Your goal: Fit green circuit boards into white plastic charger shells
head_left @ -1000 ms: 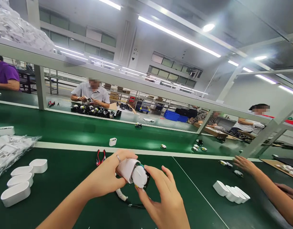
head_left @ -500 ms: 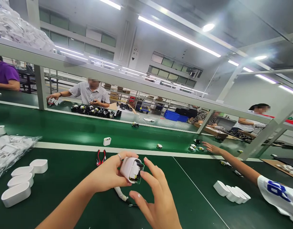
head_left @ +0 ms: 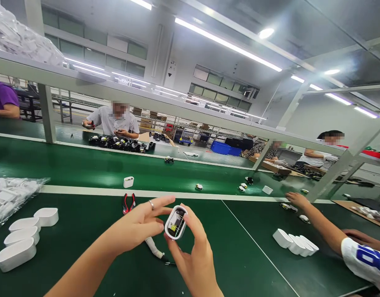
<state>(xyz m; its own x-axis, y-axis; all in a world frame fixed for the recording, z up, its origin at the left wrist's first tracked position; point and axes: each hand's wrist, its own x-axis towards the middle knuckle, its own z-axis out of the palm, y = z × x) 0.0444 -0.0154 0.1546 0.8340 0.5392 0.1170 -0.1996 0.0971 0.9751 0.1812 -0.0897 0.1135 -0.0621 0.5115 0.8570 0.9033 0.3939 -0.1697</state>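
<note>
A white oval plastic charger housing point(head_left: 167, 231) with a circuit board point(head_left: 177, 222) inside it is gripped by my right hand point(head_left: 194, 251), thumb and fingers at its right side and lower edge. Its open end faces me, and the board sits down inside the rim. My left hand point(head_left: 137, 225) is at the housing's left side, fingers stretched out and apart, the thumb tip at or very near the wall. Below the hands lies a white cable-like piece point(head_left: 153, 248) with a dark end. Red-handled pliers point(head_left: 128, 203) lie behind my left hand.
Several empty white housings point(head_left: 17, 253) stand at left beside a plastic bag of white parts point(head_left: 13, 198). More housings point(head_left: 295, 243) lie at right, near a co-worker's arm point(head_left: 322, 218). On the green belt point(head_left: 85, 165) are a white housing point(head_left: 128, 182) and scattered circuit boards point(head_left: 199, 187).
The board, sticking out before, now sits inside the housing. My right hand has closed on the housing; my left fingers have loosened and straightened. The co-worker's hand at right has moved nearer.
</note>
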